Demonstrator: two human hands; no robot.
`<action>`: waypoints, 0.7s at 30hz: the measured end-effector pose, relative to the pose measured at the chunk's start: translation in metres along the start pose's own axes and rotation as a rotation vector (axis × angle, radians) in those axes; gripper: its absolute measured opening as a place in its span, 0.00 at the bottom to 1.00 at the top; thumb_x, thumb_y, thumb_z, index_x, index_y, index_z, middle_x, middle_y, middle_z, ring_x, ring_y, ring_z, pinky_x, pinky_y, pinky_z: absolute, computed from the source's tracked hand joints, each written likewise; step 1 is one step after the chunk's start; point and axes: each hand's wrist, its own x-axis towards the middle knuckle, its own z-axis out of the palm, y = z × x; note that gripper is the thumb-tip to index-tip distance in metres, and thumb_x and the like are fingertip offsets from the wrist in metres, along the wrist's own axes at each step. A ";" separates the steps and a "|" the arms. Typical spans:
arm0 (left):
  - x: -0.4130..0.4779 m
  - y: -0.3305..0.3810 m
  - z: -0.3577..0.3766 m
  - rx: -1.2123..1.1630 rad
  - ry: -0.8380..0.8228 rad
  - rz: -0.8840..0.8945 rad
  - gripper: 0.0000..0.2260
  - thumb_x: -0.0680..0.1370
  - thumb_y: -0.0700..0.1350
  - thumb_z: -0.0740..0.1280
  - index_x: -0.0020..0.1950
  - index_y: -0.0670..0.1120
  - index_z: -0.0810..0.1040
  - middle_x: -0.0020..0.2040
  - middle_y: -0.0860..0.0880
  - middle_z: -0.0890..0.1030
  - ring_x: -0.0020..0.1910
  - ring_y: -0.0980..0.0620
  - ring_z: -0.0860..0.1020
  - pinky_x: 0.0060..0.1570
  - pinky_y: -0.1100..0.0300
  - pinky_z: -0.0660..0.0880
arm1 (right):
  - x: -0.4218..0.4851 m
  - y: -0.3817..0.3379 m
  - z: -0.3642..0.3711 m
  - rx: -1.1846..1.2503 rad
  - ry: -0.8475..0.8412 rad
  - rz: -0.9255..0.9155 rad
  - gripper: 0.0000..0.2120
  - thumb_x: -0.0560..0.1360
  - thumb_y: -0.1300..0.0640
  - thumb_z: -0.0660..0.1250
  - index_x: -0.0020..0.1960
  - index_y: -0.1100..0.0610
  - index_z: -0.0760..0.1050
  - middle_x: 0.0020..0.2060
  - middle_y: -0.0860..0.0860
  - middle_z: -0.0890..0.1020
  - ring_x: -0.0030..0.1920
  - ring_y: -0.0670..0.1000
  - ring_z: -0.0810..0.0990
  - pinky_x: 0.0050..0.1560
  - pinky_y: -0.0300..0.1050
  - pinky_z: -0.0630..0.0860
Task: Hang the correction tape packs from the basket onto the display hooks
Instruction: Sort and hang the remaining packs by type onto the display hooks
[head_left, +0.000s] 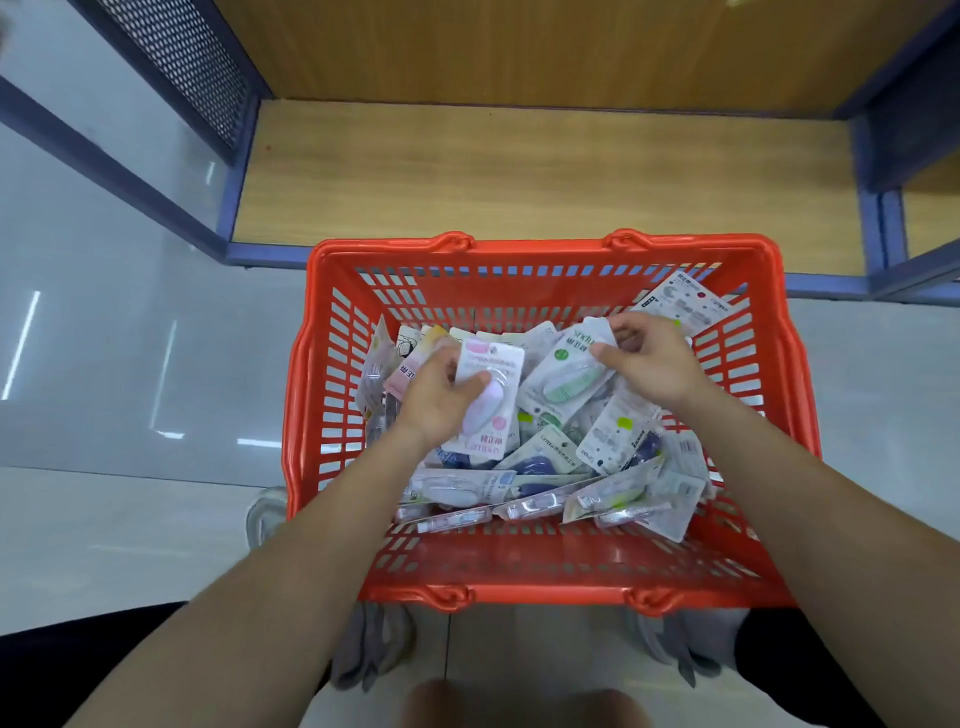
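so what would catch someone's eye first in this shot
The bright red slatted plastic basket sits on the pale floor, centre frame, heaped with carded correction tape packs. Inside it, the left hand holds a pink-topped pack with a lilac dispenser, and the right hand pinches a white pack with a green dispenser. Behind it lies a wooden shelf in a blue frame.

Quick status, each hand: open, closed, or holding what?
Left hand: grips a lilac-and-white carded correction tape pack.
Right hand: pinches the top of a green-and-white carded correction tape pack.
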 end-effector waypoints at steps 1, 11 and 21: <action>0.000 0.005 -0.003 -0.038 0.031 0.004 0.10 0.82 0.40 0.68 0.62 0.39 0.76 0.57 0.45 0.83 0.58 0.47 0.81 0.61 0.50 0.77 | 0.001 -0.004 -0.002 0.056 0.006 0.002 0.05 0.79 0.60 0.72 0.54 0.57 0.81 0.46 0.51 0.84 0.44 0.48 0.81 0.52 0.46 0.78; 0.004 0.021 -0.008 -0.164 0.222 -0.037 0.10 0.83 0.42 0.67 0.63 0.42 0.77 0.53 0.48 0.83 0.46 0.55 0.81 0.37 0.63 0.76 | 0.004 -0.014 0.000 0.164 0.066 0.075 0.07 0.83 0.63 0.65 0.59 0.57 0.78 0.49 0.48 0.82 0.48 0.45 0.80 0.45 0.34 0.75; 0.011 0.004 0.005 -0.068 0.157 -0.063 0.23 0.85 0.46 0.63 0.78 0.48 0.60 0.69 0.46 0.76 0.63 0.45 0.77 0.60 0.50 0.77 | -0.001 0.009 0.008 0.084 -0.007 0.228 0.34 0.70 0.50 0.79 0.71 0.54 0.68 0.56 0.49 0.83 0.56 0.52 0.83 0.62 0.59 0.79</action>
